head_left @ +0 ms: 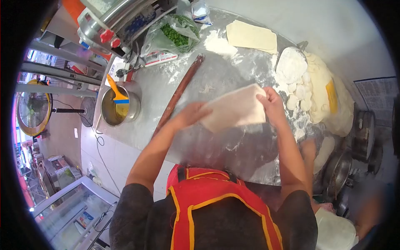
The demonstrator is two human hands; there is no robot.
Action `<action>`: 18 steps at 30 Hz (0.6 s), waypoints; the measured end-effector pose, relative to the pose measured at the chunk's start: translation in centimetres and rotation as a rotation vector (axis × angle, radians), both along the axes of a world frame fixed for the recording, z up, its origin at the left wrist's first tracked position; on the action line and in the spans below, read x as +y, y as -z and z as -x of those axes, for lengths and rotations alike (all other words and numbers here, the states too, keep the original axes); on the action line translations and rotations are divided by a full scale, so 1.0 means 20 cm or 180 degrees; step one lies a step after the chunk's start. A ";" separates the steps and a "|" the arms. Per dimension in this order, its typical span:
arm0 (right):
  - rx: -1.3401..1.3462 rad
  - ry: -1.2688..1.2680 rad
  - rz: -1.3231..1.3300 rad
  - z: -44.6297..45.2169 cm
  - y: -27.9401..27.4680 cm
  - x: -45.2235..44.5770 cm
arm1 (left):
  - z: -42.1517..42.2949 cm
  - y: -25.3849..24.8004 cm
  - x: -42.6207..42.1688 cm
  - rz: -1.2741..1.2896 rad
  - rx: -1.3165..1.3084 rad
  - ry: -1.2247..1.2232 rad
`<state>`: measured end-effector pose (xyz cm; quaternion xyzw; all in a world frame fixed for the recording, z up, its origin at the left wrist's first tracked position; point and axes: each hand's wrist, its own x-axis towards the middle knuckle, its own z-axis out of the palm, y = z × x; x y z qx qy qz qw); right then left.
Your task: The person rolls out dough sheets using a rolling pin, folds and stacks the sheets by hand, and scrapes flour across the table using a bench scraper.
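Observation:
A flat, pale sheet of dough (235, 107) hangs between my two hands above the floured metal table (166, 75). My right hand (273, 104) pinches its right corner. At its left edge, my left hand (191, 115) is closed on the dough, its fingertips partly blurred. To the left of the sheet a long brown rolling pin (179, 91) lies slanted on the table, its lower end passing behind my left forearm. More flat dough sheets (252, 36) lie stacked at the table's far side.
A metal pot (132, 109) with an orange brush (113, 87) stands at the left. Chopped greens in a plastic bag (177, 33) sit at the back. Dough lumps (293, 93) and a large dough mass (323, 83) lie right. Another person's arm (308, 156) reaches in at the right.

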<state>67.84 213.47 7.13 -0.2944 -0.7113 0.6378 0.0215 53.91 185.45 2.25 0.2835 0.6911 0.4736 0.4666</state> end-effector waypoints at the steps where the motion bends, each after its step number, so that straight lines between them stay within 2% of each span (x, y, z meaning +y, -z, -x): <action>1: 0.0154 0.0284 0.0095 0.04 0.08 0.04 | 0.10 -0.01 0.09 0.0016 0.0440 -0.0154; 2: 0.0305 0.0573 0.0187 0.10 0.19 0.07 | 0.18 -0.13 0.20 0.0325 0.1312 -0.0334; 3: 0.0452 0.0856 0.0279 0.15 0.29 0.10 | 0.24 -0.08 0.28 0.0383 0.1275 -0.0620; 4: 0.0107 0.0998 0.0011 0.19 0.38 0.13 | 0.30 0.03 0.36 0.0437 0.1245 -0.0921; 5: 0.0160 0.1028 -0.0617 0.22 0.49 0.13 | 0.33 0.14 0.41 0.0494 0.1215 -0.1225; 7: 0.0272 0.1098 -0.1867 0.31 0.66 0.11 | 0.31 0.36 0.50 0.0774 0.2019 -0.1384; 8: 0.0190 0.1106 -0.1429 0.33 0.54 0.07 | 0.29 0.42 0.54 0.0916 0.2410 -0.1456; 11: -0.0179 0.0350 -0.1671 0.33 0.58 0.14 | 0.16 0.29 0.61 0.1094 0.2683 -0.1630; 14: -0.0688 0.0458 -0.1191 0.28 0.47 0.25 | 0.17 0.46 0.65 0.0208 0.2777 -0.1531; 17: -0.0084 0.0808 -0.2029 0.11 0.61 0.33 | 0.07 0.37 0.76 0.0113 0.2368 -0.1114; 18: -0.0190 0.0875 -0.1863 0.05 0.61 0.30 | 0.03 0.36 0.79 0.0130 0.2301 -0.1153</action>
